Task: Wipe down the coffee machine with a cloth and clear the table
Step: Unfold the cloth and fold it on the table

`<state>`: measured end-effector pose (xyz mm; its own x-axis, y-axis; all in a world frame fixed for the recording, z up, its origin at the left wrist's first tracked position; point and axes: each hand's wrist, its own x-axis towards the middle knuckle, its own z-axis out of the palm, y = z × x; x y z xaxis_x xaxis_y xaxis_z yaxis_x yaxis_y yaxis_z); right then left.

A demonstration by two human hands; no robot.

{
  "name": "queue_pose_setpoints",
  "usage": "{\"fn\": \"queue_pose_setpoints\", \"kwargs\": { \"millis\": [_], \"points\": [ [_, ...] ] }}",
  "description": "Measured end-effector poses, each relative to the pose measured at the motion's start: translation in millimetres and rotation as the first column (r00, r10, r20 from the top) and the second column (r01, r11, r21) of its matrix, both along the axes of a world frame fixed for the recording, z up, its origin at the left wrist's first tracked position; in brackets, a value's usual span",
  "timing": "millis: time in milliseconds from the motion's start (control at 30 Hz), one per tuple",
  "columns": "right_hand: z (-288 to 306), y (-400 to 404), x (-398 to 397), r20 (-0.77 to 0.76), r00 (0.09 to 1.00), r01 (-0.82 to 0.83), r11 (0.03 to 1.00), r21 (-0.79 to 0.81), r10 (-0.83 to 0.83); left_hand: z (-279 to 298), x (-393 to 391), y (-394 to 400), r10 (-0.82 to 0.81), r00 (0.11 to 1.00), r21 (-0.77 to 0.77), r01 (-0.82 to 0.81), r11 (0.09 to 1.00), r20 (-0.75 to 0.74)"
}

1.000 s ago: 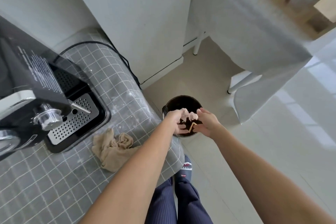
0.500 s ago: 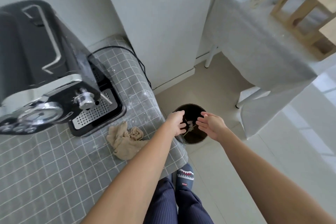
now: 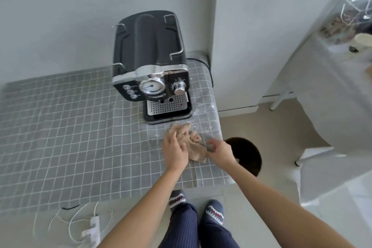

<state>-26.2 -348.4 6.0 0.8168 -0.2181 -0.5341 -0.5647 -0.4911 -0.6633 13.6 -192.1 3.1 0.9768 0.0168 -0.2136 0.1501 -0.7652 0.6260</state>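
Observation:
A black and chrome coffee machine point(image 3: 150, 66) stands at the back right of a table covered with a grey grid-pattern cloth point(image 3: 66, 127). A crumpled beige cloth point(image 3: 192, 143) lies in front of the machine, near the table's right edge. My left hand point(image 3: 174, 152) rests on the cloth's left side, fingers spread over it. My right hand point(image 3: 219, 152) touches its right edge with fingers curled; whether it grips the cloth is unclear.
A dark round bin point(image 3: 248, 153) sits on the floor just right of the table. A second table draped in white point(image 3: 330, 94) stands further right with a paper cup point(image 3: 362, 43). A white power strip and cables point(image 3: 91, 227) lie on the floor.
Both hands have left the bin and moved left onto the beige cloth on the table. The view has swung left, showing the whole coffee machine.

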Motion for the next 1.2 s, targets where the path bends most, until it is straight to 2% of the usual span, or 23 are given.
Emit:
{"fn": "queue_pose_setpoints", "kwargs": {
  "millis": [100,200,267,333,467,600,667,733,767,800,833,867,900,1000,1100,1200],
  "points": [
    [4,23,2,-0.017,0.993,-0.119,0.985,-0.128,0.118,-12,-11,15,-0.055,0.997,-0.046,0.053,0.998,-0.055],
    [2,34,2,-0.020,0.995,-0.099,0.977,-0.191,0.097,-18,-16,26,-0.031,0.999,-0.074,0.030,0.997,-0.017],
    [13,40,1,0.018,0.997,-0.066,0.983,-0.169,0.070,-20,-14,37,-0.022,1.000,-0.071,0.023,0.997,0.003],
    [29,46,1,0.090,0.996,-0.004,0.996,-0.087,0.012,-20,-10,49,-0.015,0.999,-0.110,0.020,0.994,0.046],
    [81,67,-1,0.277,0.947,0.125,0.983,0.137,-0.159,6,-4,79,0.013,0.980,-0.333,0.055,0.941,0.200],
    [143,100,10,0.389,0.899,0.108,0.962,0.250,-0.202,49,0,113,0.011,0.959,-0.442,0.121,0.889,0.285],
    [172,119,18,0.404,0.888,0.095,0.947,0.308,-0.221,73,-3,126,-0.055,0.944,-0.526,0.228,0.819,0.325],
    [198,136,24,0.402,0.885,0.072,0.923,0.379,-0.234,94,-10,134,-0.206,0.922,-0.678,0.382,0.629,0.328],
    [210,143,25,0.397,0.886,0.052,0.901,0.430,-0.240,98,-12,137,-0.271,0.904,-0.695,0.428,0.578,0.331],
    [220,150,25,0.391,0.889,0.027,0.882,0.471,-0.237,95,-13,139,-0.298,0.896,-0.652,0.443,0.615,0.328],
    [228,157,24,0.394,0.894,-0.006,0.875,0.484,-0.212,91,-16,141,-0.291,0.901,-0.563,0.430,0.706,0.323],
    [235,163,22,0.399,0.900,-0.039,0.880,0.473,-0.175,84,-18,143,-0.241,0.913,-0.465,0.378,0.801,0.328],
    [240,168,20,0.410,0.901,-0.065,0.888,0.455,-0.144,81,-21,144,-0.165,0.922,-0.410,0.310,0.858,0.351],
    [249,175,16,0.485,0.865,-0.047,0.942,0.331,-0.128,90,-27,146,0.005,0.934,-0.481,0.179,0.858,0.357],
    [254,165,18,0.572,0.815,0.026,0.991,0.130,-0.096,98,-23,167,0.037,0.919,-0.493,0.177,0.852,0.393],
    [254,146,23,0.603,0.791,0.032,0.991,0.132,-0.106,98,-9,202,0.029,0.887,-0.422,0.191,0.886,0.461]
  ]
}}
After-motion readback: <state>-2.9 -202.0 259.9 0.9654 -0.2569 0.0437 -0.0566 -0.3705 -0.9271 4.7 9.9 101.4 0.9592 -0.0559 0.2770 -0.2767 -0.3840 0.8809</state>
